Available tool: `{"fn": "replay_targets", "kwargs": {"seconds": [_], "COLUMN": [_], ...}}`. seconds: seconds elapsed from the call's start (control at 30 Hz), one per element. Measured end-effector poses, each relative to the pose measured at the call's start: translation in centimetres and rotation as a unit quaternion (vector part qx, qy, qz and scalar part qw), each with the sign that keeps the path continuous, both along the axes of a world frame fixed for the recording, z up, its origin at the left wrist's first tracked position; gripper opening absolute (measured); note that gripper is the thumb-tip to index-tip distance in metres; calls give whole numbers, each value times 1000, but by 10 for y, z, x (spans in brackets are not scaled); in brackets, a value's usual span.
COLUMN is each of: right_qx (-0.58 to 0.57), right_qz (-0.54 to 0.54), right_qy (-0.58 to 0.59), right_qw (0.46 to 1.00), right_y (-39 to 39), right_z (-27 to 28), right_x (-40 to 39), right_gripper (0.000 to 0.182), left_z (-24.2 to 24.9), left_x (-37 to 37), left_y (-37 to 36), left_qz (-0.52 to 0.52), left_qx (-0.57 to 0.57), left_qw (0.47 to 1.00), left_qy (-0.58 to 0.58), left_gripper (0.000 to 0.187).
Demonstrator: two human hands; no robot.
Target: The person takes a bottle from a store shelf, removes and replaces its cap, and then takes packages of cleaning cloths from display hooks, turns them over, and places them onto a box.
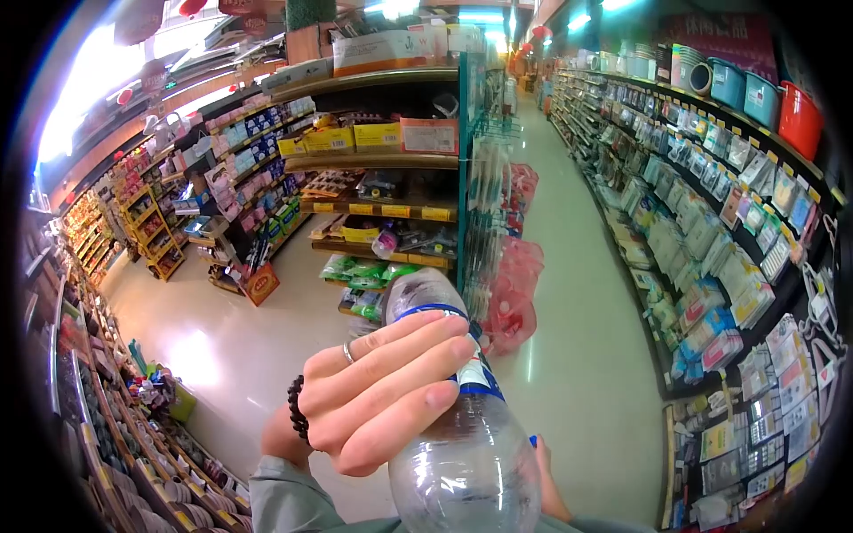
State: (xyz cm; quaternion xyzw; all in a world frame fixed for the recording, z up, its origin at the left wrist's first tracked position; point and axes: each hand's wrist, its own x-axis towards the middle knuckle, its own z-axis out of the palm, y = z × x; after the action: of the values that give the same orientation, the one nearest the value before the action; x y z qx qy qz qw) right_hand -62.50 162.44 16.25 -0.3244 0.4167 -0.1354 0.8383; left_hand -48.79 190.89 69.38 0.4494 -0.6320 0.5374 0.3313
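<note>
A large clear plastic bottle (pixel 466 453) with a blue and white label stands out in front of me, tilted, its far end pointing away. My left hand (pixel 386 386) is closed round its labelled middle, fingers lying across the label; it wears a ring and a dark bead bracelet (pixel 298 409). No liquid is visible in the bottle. Low on the right, my right hand (pixel 553 484) shows only in part behind the bottle. A small blue thing (pixel 534 441) sits at its fingertips, too little seen to name. Most of that hand's fingers are hidden.
A shelf unit (pixel 382 160) with boxes and packets stands ahead. Pink bags (pixel 511 302) hang beside it. An aisle floor (pixel 569 311) runs away between it and the packed right-hand shelves (pixel 711 222). Shelves of dishes (pixel 133 462) curve along the left.
</note>
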Motion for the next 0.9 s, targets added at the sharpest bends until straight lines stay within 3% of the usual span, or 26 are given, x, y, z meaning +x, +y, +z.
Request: {"fn": "replay_targets", "kwargs": {"seconds": [0.2, 0.83, 0.9], "right_qx": [9, 34, 25], "right_qz": [12, -4, -3], "right_qy": [-4, -22, -27], "right_qw": [1000, 999, 999], "right_y": [-2, -12, -10], "right_z": [-32, -53, -54], "right_x": [-2, 1, 2], "right_gripper": [40, 40, 39], "left_z": [17, 46, 44], "left_x": [-2, 18, 17], "left_y": [1, -18, -15], "left_qz": [-1, 15, 40], "left_qx": [-15, -89, -84], "left_qw": [1000, 991, 993], "left_qy": [-25, -103, -76], "left_gripper": [32, 31, 49]}}
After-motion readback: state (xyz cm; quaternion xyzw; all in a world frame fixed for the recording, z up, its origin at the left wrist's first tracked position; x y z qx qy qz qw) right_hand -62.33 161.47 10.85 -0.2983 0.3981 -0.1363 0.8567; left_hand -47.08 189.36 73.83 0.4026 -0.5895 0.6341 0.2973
